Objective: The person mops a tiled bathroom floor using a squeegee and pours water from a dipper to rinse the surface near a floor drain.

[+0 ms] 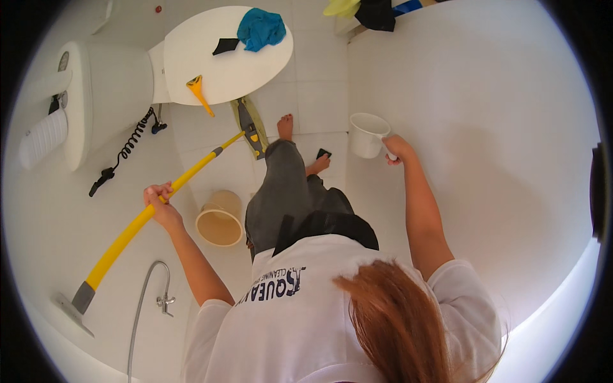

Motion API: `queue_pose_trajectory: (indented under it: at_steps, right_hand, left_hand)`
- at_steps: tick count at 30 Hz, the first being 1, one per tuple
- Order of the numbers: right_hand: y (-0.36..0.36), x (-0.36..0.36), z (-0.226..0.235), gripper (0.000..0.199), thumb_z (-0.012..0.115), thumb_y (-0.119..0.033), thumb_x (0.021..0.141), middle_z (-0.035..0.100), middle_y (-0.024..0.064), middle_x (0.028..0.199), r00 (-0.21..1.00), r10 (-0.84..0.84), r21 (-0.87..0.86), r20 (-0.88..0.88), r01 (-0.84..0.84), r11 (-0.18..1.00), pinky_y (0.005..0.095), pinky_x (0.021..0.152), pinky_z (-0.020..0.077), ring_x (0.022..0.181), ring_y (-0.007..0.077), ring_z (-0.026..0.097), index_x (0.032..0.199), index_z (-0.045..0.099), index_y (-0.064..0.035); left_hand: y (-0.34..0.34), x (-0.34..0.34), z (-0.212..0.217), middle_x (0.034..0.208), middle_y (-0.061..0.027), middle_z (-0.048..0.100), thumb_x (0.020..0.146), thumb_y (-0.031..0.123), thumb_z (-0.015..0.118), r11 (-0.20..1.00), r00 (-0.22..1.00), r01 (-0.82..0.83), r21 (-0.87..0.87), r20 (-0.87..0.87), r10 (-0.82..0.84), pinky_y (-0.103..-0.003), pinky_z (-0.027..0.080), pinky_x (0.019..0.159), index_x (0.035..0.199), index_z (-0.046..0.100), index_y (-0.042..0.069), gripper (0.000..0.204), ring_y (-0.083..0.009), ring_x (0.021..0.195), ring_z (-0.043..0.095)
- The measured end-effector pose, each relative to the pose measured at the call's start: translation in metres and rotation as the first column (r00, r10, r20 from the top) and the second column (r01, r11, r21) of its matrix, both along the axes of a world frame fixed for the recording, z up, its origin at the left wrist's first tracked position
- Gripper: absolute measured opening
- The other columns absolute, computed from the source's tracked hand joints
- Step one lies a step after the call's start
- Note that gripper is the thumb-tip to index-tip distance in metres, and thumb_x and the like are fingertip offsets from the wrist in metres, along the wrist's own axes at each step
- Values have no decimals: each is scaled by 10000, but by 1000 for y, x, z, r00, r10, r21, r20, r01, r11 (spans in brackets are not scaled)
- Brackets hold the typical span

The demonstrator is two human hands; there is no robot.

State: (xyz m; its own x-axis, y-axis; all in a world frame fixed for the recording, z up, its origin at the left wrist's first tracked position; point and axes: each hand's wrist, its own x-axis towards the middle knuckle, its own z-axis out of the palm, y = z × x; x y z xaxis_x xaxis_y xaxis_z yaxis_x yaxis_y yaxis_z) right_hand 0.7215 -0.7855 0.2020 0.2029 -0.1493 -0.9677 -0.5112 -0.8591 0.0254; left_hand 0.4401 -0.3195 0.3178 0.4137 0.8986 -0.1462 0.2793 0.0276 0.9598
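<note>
My left hand [159,199] grips the thick yellow handle of a long mop [128,233]. The pole runs from the lower left up to a flat olive-grey mop head [250,126] lying on the white floor tiles beside the toilet. My right hand [397,149] is stretched out to the right, holding a white plastic jug [367,134] by its handle close to the white wall. Below me are my white shirt, grey trousers and bare feet [285,126].
A white toilet [211,64] with its lid shut carries a blue cloth [262,29], a black cloth [225,46] and a yellow tool [199,90]. A beige bucket [219,223] stands by my leg. A black coiled hose [128,150] and a chrome tap [165,299] are at the left.
</note>
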Motion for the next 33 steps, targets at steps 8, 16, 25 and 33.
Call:
queue_pose_trajectory:
  at_steps: [8,16,25,33]
  right_hand:
    - [-64,-91,77,314,444,-319,856,527,97,741,968,-219,-113,-120,206,972,354,409,467,540,191,524,979,480,-32]
    - [-80,-143,138,338,437,-327,841,545,119,667,906,-366,-268,-213,306,914,304,408,448,447,199,524,991,508,-32]
    - [-71,-133,129,361,396,-331,873,544,131,686,734,-666,-259,-132,623,738,333,434,459,483,221,533,1023,466,-11]
    - [-72,-151,131,322,427,-313,862,517,119,667,643,-723,-369,-253,627,686,325,440,456,497,204,506,1001,473,-26]
  left_hand:
    - [26,51,23,695,-26,497,830,280,517,883,878,439,-164,-131,-461,-298,409,786,784,511,45,240,-119,675,463]
    - [60,163,44,742,-10,535,797,289,562,448,400,759,-472,-204,-893,-233,368,755,841,559,48,245,-106,748,491]
    - [45,271,12,775,-5,545,818,272,547,395,305,719,-572,-251,-919,-238,358,800,862,563,48,230,-104,793,495]
    - [53,290,-11,788,-10,548,819,271,544,426,347,683,-594,-250,-904,-253,348,836,864,562,44,231,-111,811,496]
